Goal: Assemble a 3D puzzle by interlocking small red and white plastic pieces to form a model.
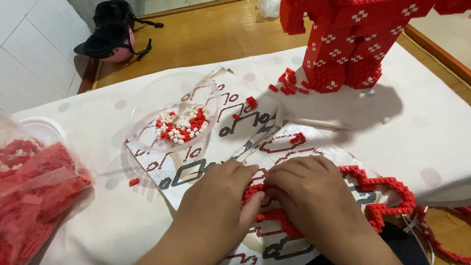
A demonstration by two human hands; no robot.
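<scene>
My left hand (216, 206) and my right hand (314, 196) meet over a thin red outline built of small bricks (382, 191), which lies on a printed instruction sheet (196, 169). Both hands press on the red piece with curled fingers; the part under them is hidden. The outline runs on to the right in a zigzag. A clear plastic bowl (147, 132) with several red and white small bricks (182, 125) sits behind the left hand.
A tall red brick figure with white flower marks (348, 54) stands at the back right, loose red bricks (289, 83) at its foot. A clear bag of red bricks (34, 196) lies at the left. A black and pink item (113, 34) rests by the far table edge.
</scene>
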